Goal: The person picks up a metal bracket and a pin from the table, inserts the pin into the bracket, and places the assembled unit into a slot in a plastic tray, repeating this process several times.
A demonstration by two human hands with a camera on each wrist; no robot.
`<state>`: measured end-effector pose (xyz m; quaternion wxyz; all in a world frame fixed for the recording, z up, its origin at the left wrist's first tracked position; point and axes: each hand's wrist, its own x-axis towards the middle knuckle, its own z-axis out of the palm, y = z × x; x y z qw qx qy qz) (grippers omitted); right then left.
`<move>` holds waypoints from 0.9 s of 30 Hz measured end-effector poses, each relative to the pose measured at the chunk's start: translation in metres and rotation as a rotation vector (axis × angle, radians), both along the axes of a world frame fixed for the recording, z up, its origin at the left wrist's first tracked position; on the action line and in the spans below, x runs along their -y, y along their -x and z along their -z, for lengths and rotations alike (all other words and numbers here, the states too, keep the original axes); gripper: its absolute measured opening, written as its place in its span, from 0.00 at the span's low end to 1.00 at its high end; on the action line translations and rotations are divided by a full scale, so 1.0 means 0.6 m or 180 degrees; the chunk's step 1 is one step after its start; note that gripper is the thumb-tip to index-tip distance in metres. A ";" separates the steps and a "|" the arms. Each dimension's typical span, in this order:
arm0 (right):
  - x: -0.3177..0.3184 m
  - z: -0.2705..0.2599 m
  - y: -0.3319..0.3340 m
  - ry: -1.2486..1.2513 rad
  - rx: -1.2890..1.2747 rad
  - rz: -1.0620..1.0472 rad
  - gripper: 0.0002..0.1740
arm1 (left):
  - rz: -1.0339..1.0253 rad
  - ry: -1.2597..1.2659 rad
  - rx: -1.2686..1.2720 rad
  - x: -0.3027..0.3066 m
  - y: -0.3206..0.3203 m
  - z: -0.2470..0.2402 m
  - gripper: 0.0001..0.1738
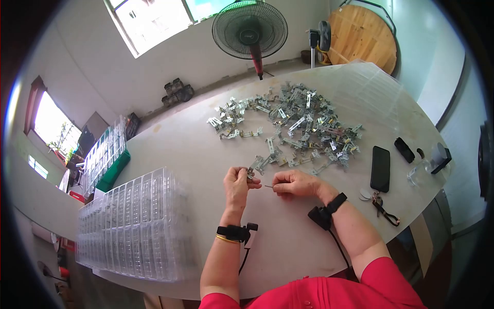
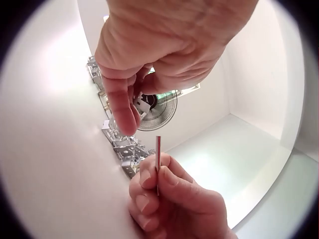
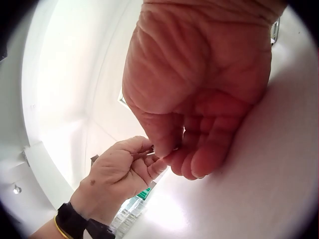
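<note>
My left hand [image 1: 236, 189] holds a small metal bracket [image 1: 250, 174] between thumb and fingers, near the front of the pile; the fingers partly cover it. To its right, my right hand [image 1: 299, 184] pinches a thin metal pin [image 2: 158, 149] between thumb and forefinger. In the left wrist view the pin stands up from those fingertips, its free end below the left hand's fingers and apart from them. A spread heap of similar metal brackets [image 1: 309, 121] lies on the table [image 1: 288, 252] beyond both hands.
Stacked clear plastic trays [image 1: 136, 226] stand at the left, with a green crate [image 1: 116, 170] behind them. On the right lie a phone [image 1: 380, 170], keys with a black strap [image 1: 386, 212], a black case [image 1: 404, 150] and a clear jar [image 1: 419, 172]. A fan [image 1: 249, 33] stands past the table.
</note>
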<state>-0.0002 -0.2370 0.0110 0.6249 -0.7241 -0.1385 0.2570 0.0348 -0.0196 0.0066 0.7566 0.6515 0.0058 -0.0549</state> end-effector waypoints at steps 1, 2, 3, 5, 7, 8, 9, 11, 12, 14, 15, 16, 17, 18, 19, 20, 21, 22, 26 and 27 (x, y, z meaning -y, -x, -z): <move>-0.001 0.001 0.002 -0.0001 0.0024 0.0033 0.11 | 0.0003 0.0101 -0.0049 -0.006 0.003 0.011 0.10; -0.001 0.003 0.002 0.0001 0.0037 0.0030 0.11 | -0.0003 0.0199 -0.0098 -0.011 0.007 0.015 0.10; -0.001 0.007 0.003 -0.0082 0.0042 0.0092 0.10 | -0.0015 0.0200 -0.0086 -0.014 0.011 0.020 0.10; -0.004 0.014 0.007 -0.0175 0.0038 0.0125 0.09 | 0.0057 0.0409 -0.0086 -0.018 0.024 0.031 0.10; -0.005 0.017 0.009 -0.0086 0.0206 0.0193 0.08 | 0.0000 0.0447 -0.0036 -0.020 0.032 0.044 0.10; -0.006 0.018 0.010 -0.0110 0.0219 0.0236 0.08 | -0.0032 0.0495 0.0017 -0.020 0.036 0.046 0.09; -0.008 0.019 0.011 -0.0098 0.0231 0.0224 0.08 | -0.0043 0.0508 0.0029 -0.021 0.039 0.048 0.09; -0.010 0.020 0.013 -0.0095 0.0261 0.0364 0.07 | -0.0005 0.0595 0.0112 -0.020 0.049 0.049 0.09; -0.010 0.023 0.015 -0.0084 0.0252 0.0352 0.07 | -0.0017 0.0605 0.0103 -0.020 0.053 0.049 0.09; -0.012 0.028 0.016 -0.0171 0.0398 0.0516 0.07 | 0.0091 0.0334 0.0295 -0.020 0.058 0.047 0.08; -0.014 0.027 0.019 -0.0160 0.0368 0.0507 0.07 | 0.0079 0.0342 0.0265 -0.020 0.060 0.048 0.08; -0.013 0.024 0.021 -0.0216 0.0355 0.0540 0.06 | 0.0118 0.0291 0.0324 -0.019 0.061 0.048 0.08; -0.014 0.020 0.022 -0.0271 0.0347 0.0573 0.06 | 0.0157 0.0240 0.0388 -0.019 0.061 0.049 0.08; -0.013 0.025 0.020 -0.0221 0.0334 0.0560 0.05 | 0.0147 0.0251 0.0362 -0.020 0.062 0.050 0.08; -0.014 0.025 0.020 -0.0207 0.0315 0.0554 0.05 | 0.0152 0.0251 0.0379 -0.020 0.062 0.050 0.08; -0.016 0.021 0.022 -0.0201 0.0297 0.0573 0.05 | 0.0159 0.0257 0.0402 -0.019 0.061 0.052 0.08; -0.016 0.017 0.022 -0.0192 0.0282 0.0593 0.05 | 0.0153 0.0278 0.0391 -0.019 0.060 0.053 0.08; -0.016 0.015 0.023 -0.0169 0.0274 0.0588 0.05 | 0.0177 0.0245 0.0368 -0.021 0.058 0.055 0.08; -0.021 0.015 0.029 -0.0133 0.0358 0.0752 0.05 | 0.0263 0.0273 0.0384 -0.021 0.057 0.059 0.07; -0.021 0.016 0.031 -0.0137 0.0436 0.0789 0.05 | 0.0253 0.0277 0.0381 -0.022 0.057 0.059 0.07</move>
